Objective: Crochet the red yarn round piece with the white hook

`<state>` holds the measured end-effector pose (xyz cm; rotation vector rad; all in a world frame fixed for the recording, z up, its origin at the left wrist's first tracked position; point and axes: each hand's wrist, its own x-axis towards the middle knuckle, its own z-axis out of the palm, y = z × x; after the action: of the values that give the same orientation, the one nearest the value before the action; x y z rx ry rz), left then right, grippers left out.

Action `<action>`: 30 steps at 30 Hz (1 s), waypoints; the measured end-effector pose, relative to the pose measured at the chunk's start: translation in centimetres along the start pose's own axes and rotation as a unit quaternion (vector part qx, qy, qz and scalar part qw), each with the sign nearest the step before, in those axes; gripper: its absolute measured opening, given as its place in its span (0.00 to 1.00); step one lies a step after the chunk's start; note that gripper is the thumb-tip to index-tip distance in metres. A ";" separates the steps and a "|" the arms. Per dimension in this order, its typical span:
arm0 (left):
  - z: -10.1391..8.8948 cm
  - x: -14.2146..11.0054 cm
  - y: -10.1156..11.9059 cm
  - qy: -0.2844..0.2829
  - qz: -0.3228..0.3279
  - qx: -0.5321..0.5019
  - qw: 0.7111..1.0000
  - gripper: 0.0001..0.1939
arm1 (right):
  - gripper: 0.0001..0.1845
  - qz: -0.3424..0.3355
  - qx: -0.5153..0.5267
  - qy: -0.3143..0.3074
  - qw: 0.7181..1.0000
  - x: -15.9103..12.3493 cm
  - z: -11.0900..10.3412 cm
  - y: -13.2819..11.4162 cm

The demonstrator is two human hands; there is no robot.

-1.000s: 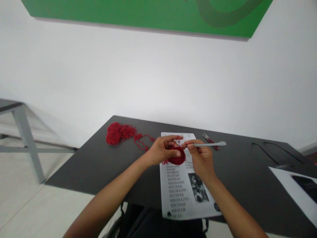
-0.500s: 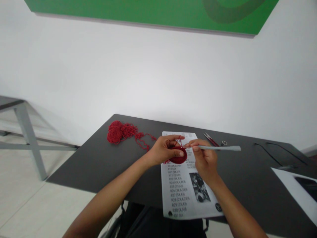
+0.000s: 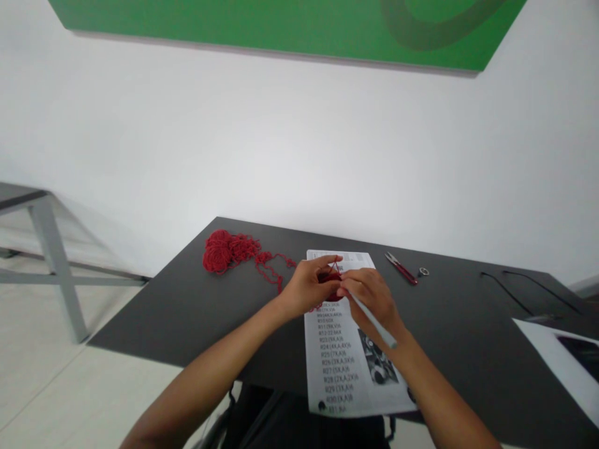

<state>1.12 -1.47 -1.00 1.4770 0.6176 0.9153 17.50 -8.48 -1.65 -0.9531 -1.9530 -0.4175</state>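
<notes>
Between my two hands is a small round piece of red crochet work (image 3: 333, 294), partly covered by the fingers. My left hand (image 3: 309, 284) pinches it from the left, and a strand of red yarn runs up to its raised index finger. My right hand (image 3: 372, 296) grips a crochet hook (image 3: 377, 323) with a grey handle that slants down to the right. The hook's tip is hidden at the work. Loose red yarn (image 3: 269, 265) trails over the table to a tangled red ball (image 3: 219, 252) at the back left.
Under my hands lies a printed pattern sheet (image 3: 334, 374). Red-handled thread snips (image 3: 402, 269) and a small ring-shaped item (image 3: 423, 272) lie behind my right hand. Glasses (image 3: 528, 308) and another sheet (image 3: 552, 349) are at the right of the dark table (image 3: 196, 324).
My right hand has moved left against the work. The hook's handle has swung from pointing right to slanting down toward me, and the snips now show fully.
</notes>
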 end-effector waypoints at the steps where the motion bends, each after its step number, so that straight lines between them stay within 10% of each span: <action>1: 0.1 0.0 -0.2 0.008 0.000 -0.002 1.000 0.31 | 0.08 -0.013 -0.024 -0.011 1.000 0.0 0.1 0.0; 13: 1.6 -0.4 -0.7 -0.020 -0.075 -0.283 0.956 0.27 | 0.14 0.057 0.035 0.098 0.993 -1.0 0.3 0.5; 20: -0.4 0.4 -0.5 0.037 0.100 -0.011 0.994 0.25 | 0.02 0.221 0.190 0.077 0.954 0.1 0.6 0.1; 30: -2.1 1.2 -0.7 0.075 0.256 0.199 0.943 0.21 | 0.13 0.367 0.267 0.006 0.891 -0.2 0.6 -0.5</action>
<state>0.07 0.77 -1.59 1.9977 0.5584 1.3720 16.84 -8.59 -2.11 -1.2037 -1.4194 0.5223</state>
